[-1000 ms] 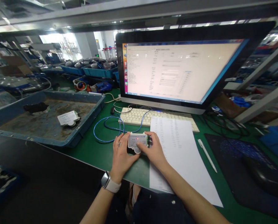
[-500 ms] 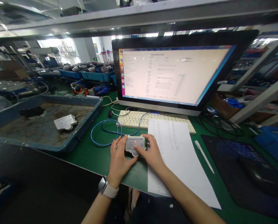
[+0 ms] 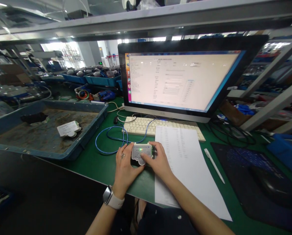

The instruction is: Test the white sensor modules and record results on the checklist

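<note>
A small white device (image 3: 141,152) with a green light lit on its face rests on the green bench. My left hand (image 3: 124,166) grips its left side, fingers curled round it; a ring and a smartwatch show. My right hand (image 3: 158,160) holds its right side, thumb pressing on the lower face. A blue cable (image 3: 111,139) loops from the device's back toward the keyboard (image 3: 146,125).
A large monitor (image 3: 185,78) stands behind the keyboard. A printed sheet (image 3: 185,163) lies right of my hands, then a white pen (image 3: 213,165), mouse pad and black mouse (image 3: 270,182). Left is a blue tray (image 3: 92,125) holding another white device (image 3: 68,128). Bins line the back.
The device's light has turned from red to green. The view has lifted and shifted slightly; both hands keep their hold on the device.
</note>
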`<state>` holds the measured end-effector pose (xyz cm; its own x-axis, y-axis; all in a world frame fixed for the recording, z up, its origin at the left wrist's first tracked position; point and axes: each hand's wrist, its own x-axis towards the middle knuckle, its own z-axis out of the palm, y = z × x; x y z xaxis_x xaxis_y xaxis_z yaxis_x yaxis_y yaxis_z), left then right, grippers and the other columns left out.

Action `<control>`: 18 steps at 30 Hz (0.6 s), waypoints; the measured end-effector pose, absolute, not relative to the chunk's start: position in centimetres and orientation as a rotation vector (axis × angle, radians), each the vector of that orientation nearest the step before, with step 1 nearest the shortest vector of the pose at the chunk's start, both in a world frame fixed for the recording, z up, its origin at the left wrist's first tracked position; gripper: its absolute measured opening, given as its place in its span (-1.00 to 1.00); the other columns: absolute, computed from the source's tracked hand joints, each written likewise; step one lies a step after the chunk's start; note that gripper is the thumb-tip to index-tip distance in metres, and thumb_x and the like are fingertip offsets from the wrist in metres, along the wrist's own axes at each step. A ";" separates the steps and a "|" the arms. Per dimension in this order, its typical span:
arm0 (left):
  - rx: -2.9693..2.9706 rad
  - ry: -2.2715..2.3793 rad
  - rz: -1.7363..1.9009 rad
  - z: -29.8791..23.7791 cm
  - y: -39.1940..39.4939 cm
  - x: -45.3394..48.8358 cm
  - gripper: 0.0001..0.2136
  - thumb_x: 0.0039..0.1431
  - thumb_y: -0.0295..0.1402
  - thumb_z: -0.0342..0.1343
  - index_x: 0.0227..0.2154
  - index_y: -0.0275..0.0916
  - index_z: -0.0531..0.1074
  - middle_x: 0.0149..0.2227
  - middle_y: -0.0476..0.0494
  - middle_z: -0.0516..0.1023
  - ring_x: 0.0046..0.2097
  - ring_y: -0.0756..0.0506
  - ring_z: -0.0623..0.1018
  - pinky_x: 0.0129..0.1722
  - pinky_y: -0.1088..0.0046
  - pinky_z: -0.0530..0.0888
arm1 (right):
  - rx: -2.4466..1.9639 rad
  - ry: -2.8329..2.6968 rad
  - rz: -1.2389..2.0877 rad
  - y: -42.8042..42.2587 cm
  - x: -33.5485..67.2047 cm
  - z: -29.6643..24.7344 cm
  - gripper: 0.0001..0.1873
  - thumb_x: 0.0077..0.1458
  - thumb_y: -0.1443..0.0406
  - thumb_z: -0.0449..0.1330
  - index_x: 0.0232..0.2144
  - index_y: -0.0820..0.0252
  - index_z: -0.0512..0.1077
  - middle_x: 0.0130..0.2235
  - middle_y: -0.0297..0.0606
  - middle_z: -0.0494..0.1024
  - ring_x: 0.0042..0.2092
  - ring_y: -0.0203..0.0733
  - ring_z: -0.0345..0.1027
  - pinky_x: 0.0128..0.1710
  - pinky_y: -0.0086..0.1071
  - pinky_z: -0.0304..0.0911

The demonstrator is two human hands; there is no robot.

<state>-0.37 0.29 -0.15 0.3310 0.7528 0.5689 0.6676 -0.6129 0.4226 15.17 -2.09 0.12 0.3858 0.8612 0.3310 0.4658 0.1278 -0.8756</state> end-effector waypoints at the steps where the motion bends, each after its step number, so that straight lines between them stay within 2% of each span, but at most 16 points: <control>1: 2.472 1.325 1.147 -0.2 0.3 -0.3 -0.29 -0.02 -0.33 0.24 0.19 -0.16 0.06 0.11 -0.23 0.38 0.19 -0.28 0.29 0.21 0.02 0.18 | -1.508 -1.243 0.450 -2.1 15.2 0.1 -0.59 -0.15 0.16 0.29 -0.20 0.05 0.32 -0.13 -0.24 0.42 -0.04 -0.03 0.30 -0.02 -0.09 0.24; 8: 2.475 1.341 1.098 0.0 0.1 -0.4 -0.29 0.00 -0.31 0.23 0.21 -0.15 0.04 0.15 -0.24 0.34 0.21 -0.30 0.25 0.19 0.01 0.21 | -1.509 -1.230 0.472 -2.0 15.1 0.2 -0.59 -0.13 0.14 0.27 -0.20 0.07 0.30 -0.13 -0.22 0.41 -0.04 -0.02 0.28 -0.02 -0.08 0.23; 12: 2.473 1.383 1.034 1.2 0.0 -2.5 -0.17 -0.07 -0.23 0.29 0.24 -0.15 -0.01 0.21 -0.25 0.26 0.24 -0.32 0.21 0.18 0.03 0.24 | -1.437 -1.268 0.543 -2.0 15.6 -0.1 -0.65 0.05 0.04 0.11 -0.18 0.08 0.31 -0.10 -0.18 0.40 -0.01 -0.03 0.26 0.00 -0.08 0.20; 14: 2.376 1.511 0.993 2.3 0.0 -4.1 -0.25 -0.05 -0.20 0.26 0.20 -0.17 0.07 0.14 -0.26 0.33 0.17 -0.29 0.33 0.12 0.10 0.32 | -1.417 -1.271 0.553 -1.9 15.8 -0.3 -0.64 0.10 0.01 0.03 -0.17 0.09 0.31 -0.10 -0.18 0.41 -0.01 -0.03 0.25 0.01 -0.08 0.18; 16: 2.246 1.651 0.826 3.4 0.1 -5.3 -0.42 0.00 -0.19 0.21 0.09 -0.19 0.23 -0.02 -0.20 0.45 0.01 -0.23 0.47 -0.03 0.19 0.41 | -1.417 -1.269 0.548 -1.8 15.9 -0.5 -0.63 0.11 0.00 0.02 -0.17 0.10 0.32 -0.10 -0.17 0.42 -0.01 -0.03 0.25 0.02 -0.08 0.17; 18: 2.136 1.726 0.620 4.4 0.2 -5.8 -0.57 -0.01 -0.20 0.19 -0.05 -0.19 0.36 -0.19 -0.12 0.50 -0.15 -0.19 0.52 -0.17 0.28 0.43 | -1.419 -1.269 0.544 -1.7 15.9 -0.6 -0.63 0.11 0.00 0.02 -0.18 0.11 0.32 -0.10 -0.16 0.42 -0.01 -0.03 0.25 0.02 -0.08 0.16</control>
